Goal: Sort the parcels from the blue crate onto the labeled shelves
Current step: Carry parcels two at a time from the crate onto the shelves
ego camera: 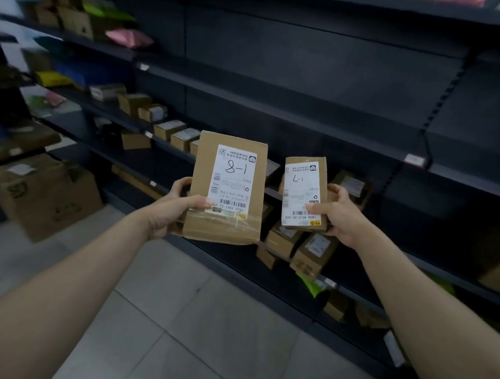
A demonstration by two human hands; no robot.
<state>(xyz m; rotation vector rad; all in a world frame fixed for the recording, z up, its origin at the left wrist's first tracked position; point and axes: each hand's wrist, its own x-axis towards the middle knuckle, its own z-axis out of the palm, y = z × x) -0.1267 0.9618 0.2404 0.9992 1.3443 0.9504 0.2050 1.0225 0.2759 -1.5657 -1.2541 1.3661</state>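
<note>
My left hand grips a larger brown cardboard parcel whose white label is handwritten "8-1". My right hand grips a smaller brown parcel with a label marked "7-1", seen upside down. Both parcels are held upright in front of the dark metal shelves, at about the height of a lower shelf. The blue crate is not in view.
Several small cardboard boxes lie on the lower shelf behind my hands, and more boxes line the shelf to the left. Coloured mailer bags sit on upper left shelves. A large carton stands on the tiled floor at left.
</note>
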